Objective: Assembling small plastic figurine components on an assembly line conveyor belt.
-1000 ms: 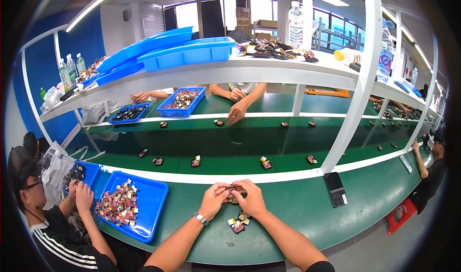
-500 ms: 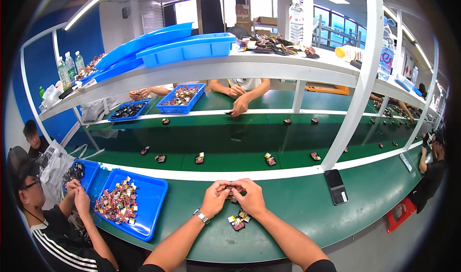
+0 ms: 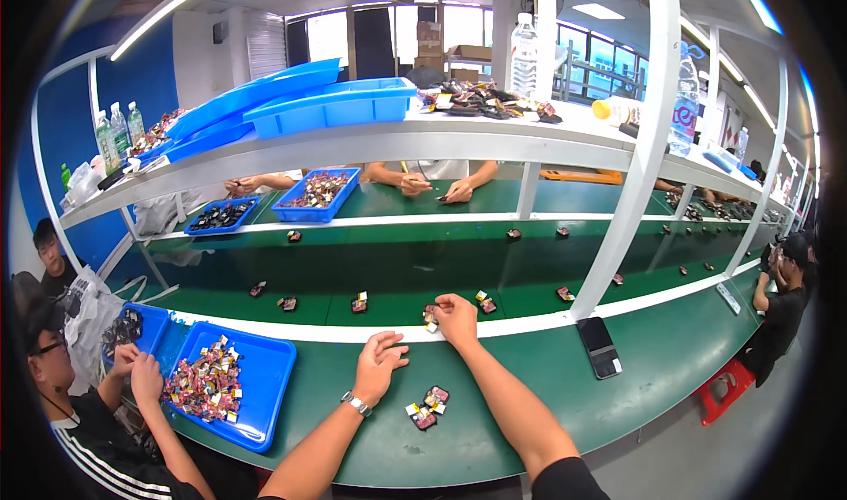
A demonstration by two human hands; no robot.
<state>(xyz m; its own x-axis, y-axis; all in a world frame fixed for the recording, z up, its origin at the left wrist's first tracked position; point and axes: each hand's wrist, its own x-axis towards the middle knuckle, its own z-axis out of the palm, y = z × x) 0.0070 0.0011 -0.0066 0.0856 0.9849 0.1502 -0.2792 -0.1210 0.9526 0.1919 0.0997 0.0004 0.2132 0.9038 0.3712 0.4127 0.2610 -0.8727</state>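
My right hand point(image 3: 458, 320) reaches to the white rail at the belt's near edge. Its fingertips pinch a small red-and-black part with a white and yellow tag point(image 3: 430, 316). Over the green table my left hand point(image 3: 381, 364), with a metal watch at the wrist, is empty, its fingers apart and curled slightly. Between my forearms a few similar tagged parts point(image 3: 427, 408) lie together on the table. More single parts rest on the dark green belt point(image 3: 397, 275), one point(image 3: 486, 301) just right of my right hand.
A blue tray point(image 3: 281, 359) heaped with tagged parts stands left, beside a co-worker's hands point(image 3: 137, 369). A black phone-like device point(image 3: 599, 348) lies right of a white post point(image 3: 628, 173). Overhead, a white shelf point(image 3: 494, 137) carries blue trays and bottles. Another person's hands point(image 3: 437, 188) work across the belt.
My hands have come apart. The right has moved forward to the belt's edge with the part; the left has let go and opened. The view has shifted slightly.
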